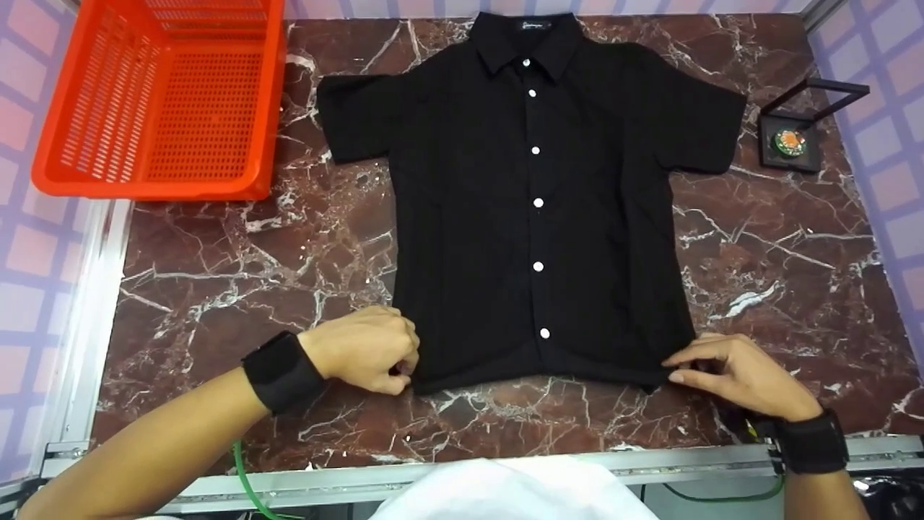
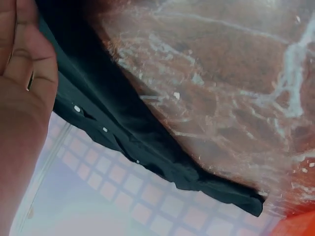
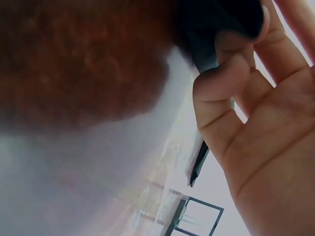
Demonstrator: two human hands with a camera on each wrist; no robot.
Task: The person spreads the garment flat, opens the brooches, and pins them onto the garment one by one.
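Observation:
A black short-sleeved button-up shirt lies front up and spread flat, collar away from me, with white buttons down its middle. At its lower left corner my left hand has its fingers curled against the hem edge, gripping the cloth. The left wrist view shows that hand at the shirt's dark edge, fingertips partly hidden. My right hand pinches the lower right hem corner between thumb and fingers. In the right wrist view, the thumb and fingers of this hand hold dark cloth.
An orange-red plastic basket stands at the back left of the marbled table. To the right of the shirt's sleeve is a small black frame stand with a round green and orange piece. A metal rail runs along the front edge.

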